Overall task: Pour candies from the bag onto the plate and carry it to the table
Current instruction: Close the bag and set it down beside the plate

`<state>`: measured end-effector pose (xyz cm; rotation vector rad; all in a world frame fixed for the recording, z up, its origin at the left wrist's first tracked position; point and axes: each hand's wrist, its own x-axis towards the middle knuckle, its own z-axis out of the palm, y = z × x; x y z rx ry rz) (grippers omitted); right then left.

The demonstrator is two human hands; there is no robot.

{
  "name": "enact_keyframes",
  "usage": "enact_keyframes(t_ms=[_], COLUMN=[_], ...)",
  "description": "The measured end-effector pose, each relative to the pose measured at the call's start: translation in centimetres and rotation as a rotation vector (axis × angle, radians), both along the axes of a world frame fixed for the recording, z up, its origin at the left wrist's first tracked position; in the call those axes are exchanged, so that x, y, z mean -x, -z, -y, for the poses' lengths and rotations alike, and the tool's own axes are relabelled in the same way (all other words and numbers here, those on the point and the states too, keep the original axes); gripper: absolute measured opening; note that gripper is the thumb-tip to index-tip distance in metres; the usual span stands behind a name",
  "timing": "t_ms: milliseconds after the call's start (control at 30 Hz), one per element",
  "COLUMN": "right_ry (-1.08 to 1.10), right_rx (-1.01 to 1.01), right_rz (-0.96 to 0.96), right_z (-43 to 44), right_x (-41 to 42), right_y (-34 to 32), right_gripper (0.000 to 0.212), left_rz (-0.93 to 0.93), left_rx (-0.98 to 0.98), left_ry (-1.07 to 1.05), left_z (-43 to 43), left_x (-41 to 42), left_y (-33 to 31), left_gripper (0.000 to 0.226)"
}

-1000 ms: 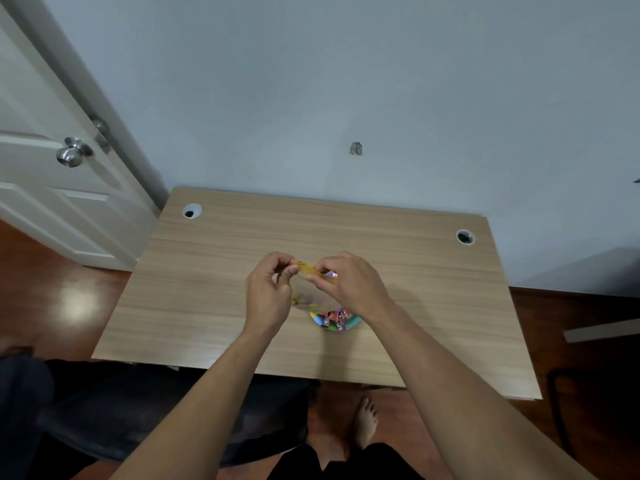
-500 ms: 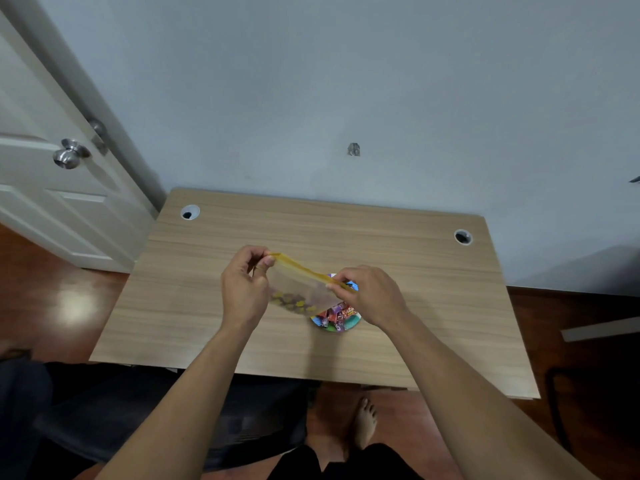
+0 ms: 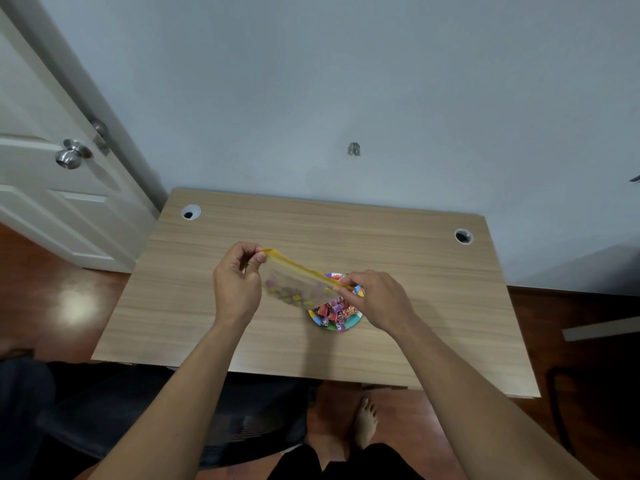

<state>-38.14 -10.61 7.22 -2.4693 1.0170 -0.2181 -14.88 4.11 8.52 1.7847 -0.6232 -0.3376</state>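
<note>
While both hands held it above the bench (image 3: 207,306), the bag (image 3: 294,285) hung stretched between them, yellow zip strip on top and tilted, higher at the left, lower at the right. Left hand (image 3: 235,285) pinched the bag's upper left corner, fingers (image 3: 254,259) clenched on the strip. Right hand (image 3: 377,299) pinched the lower right end of the strip, fingers curled shut on it. Bag was clear plastic, a few small candies, yellow and purplish, sat in its bottom edge. Bag's right end hung directly over the plate (image 3: 353,320). Plate was small, multicoloured rim, resting on the bench near its middle, just below the right hand. Wrapped candies (image 3: 332,311), red and purple mostly, were piled on the plate. Whether the zip was open, could not tell. Door (image 3: 52,202) with a metal knob (image 3: 71,155) stood at left.
</note>
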Motion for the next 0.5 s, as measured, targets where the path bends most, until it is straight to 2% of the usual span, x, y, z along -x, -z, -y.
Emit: enact_keyframes(t_ms=[267, 500], right_ry=[0.005, -0.107], right_rx=[-0.023, 0.0], right_rz=[-0.044, -0.118], right_z=[0.1, 0.6], right_x=[0.4, -0.2], right_y=[0.1, -0.7], right_gripper=[0.03, 0.039], left_rz=[-0.014, -0.059], left_rx=[0.001, -0.029], left_ry=[-0.012, 0.001], left_z=[0.0, 0.4], left_x=[-0.2, -1.6], left_y=[0.5, 1.8], left_gripper=[0.016, 0.013])
